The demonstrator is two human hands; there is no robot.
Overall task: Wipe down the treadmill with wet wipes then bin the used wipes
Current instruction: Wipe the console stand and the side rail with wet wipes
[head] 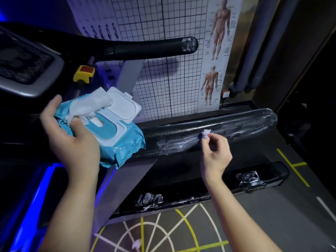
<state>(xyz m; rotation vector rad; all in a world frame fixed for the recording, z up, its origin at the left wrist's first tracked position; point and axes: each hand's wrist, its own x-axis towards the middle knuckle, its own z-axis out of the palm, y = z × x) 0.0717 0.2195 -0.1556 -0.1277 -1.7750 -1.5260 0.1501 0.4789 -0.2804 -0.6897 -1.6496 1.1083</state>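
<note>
Open air runs between the handrail (141, 47) at 12 o'clock and the lower rail (236, 124) at 3 o'clock. The wipes pack (123, 142) blocks 9 o'clock; the wall chart (172, 79) closes behind.

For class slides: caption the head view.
Left hand holds an open wipes pack; right hand pinches a crumpled wipe by the streaked treadmill rail.

Grey line-marked floor (272, 224) — treadmill (172, 179) standing on it, crumpled wipe (136, 244) nearby.
</note>
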